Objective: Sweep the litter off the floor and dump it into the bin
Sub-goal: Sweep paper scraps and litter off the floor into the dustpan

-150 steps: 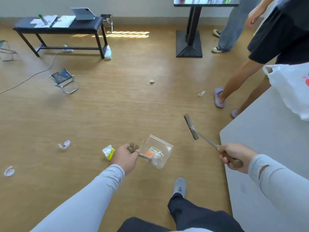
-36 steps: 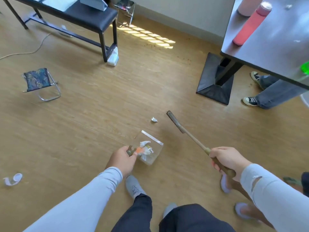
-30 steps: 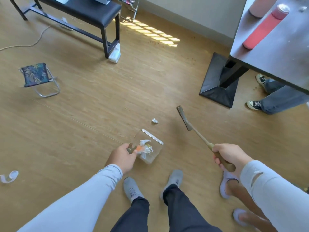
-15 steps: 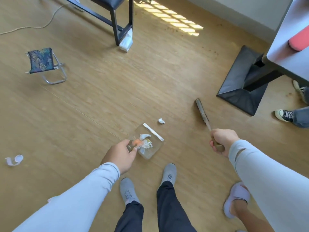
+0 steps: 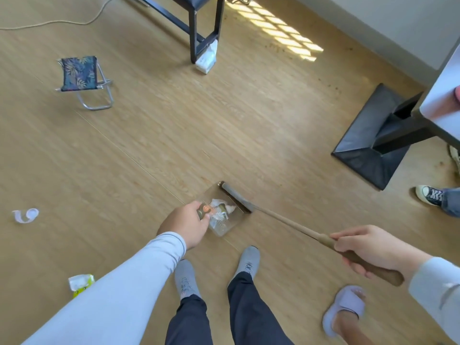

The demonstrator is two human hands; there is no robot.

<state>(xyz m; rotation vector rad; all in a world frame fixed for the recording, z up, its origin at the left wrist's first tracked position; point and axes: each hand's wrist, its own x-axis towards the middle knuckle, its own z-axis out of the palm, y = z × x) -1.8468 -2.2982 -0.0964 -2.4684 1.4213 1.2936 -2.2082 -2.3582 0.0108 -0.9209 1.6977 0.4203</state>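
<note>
1. Head view, frame centre: the left hand (image 5: 185, 226) grips the handle of a clear dustpan (image 5: 224, 212) set on the floor, several scraps already inside
2. The right hand (image 5: 371, 250), lower right, is curled round the brush (image 5: 237, 197), whose head sits at the pan's mouth
3. Left to do, I judge: the white curl (image 5: 25, 215) at left edge, the yellow wrapper (image 5: 81, 283) lower left; no bin in view
</note>
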